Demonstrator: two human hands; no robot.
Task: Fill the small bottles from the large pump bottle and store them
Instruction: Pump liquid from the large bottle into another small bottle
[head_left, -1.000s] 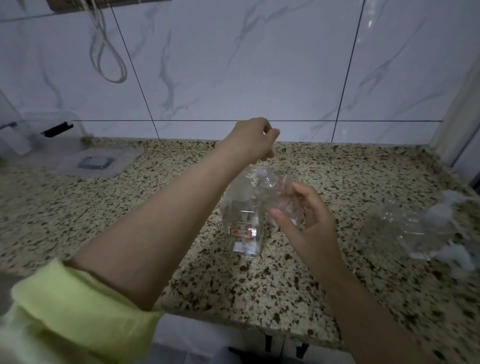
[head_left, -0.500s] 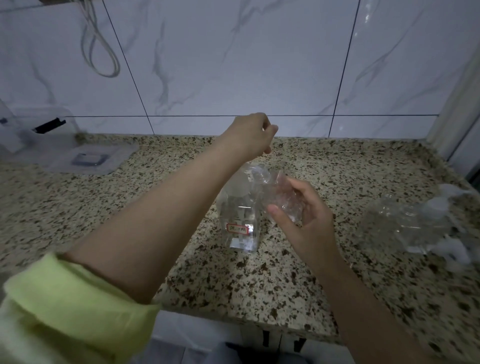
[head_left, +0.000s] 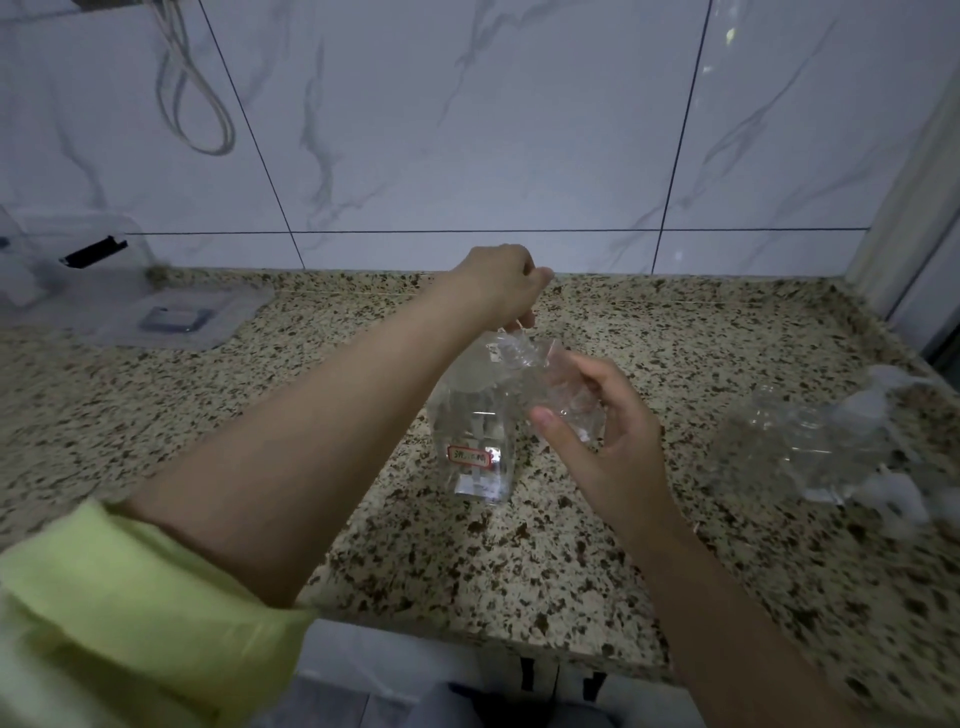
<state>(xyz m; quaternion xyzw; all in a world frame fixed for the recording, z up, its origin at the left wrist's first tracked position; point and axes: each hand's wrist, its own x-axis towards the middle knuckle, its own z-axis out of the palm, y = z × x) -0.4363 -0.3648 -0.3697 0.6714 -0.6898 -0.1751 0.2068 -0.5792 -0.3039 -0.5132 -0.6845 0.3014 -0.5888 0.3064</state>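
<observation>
A: So, from the head view, where does the filling stand?

B: Mid-fill, I'd judge. The large pump bottle (head_left: 475, 441) stands upright on the speckled surface (head_left: 597, 561), clear, with a red-edged label low on its front. The left hand (head_left: 501, 286) sits over its top, fingers curled down as if on the pump head; the pump itself is hidden under the hand, so I cannot tell exactly what that grip closes on.

A: And the other hand?

B: The right hand (head_left: 597, 431) holds a small clear bottle (head_left: 563, 395) tilted toward the pump's outlet, thumb and fingers wrapped round it, touching the big bottle's shoulder. How much liquid is in it is too hard to see.

A: Anything finished?

B: Off to the right lies a cluster of clear small bottles (head_left: 810, 452) on the surface, well apart from the hands; filled or empty, I cannot say. A clear storage box (head_left: 78, 280) sits far left by the wall, and nothing seems stored in it yet. So filling and storing both look largely ahead.
</observation>
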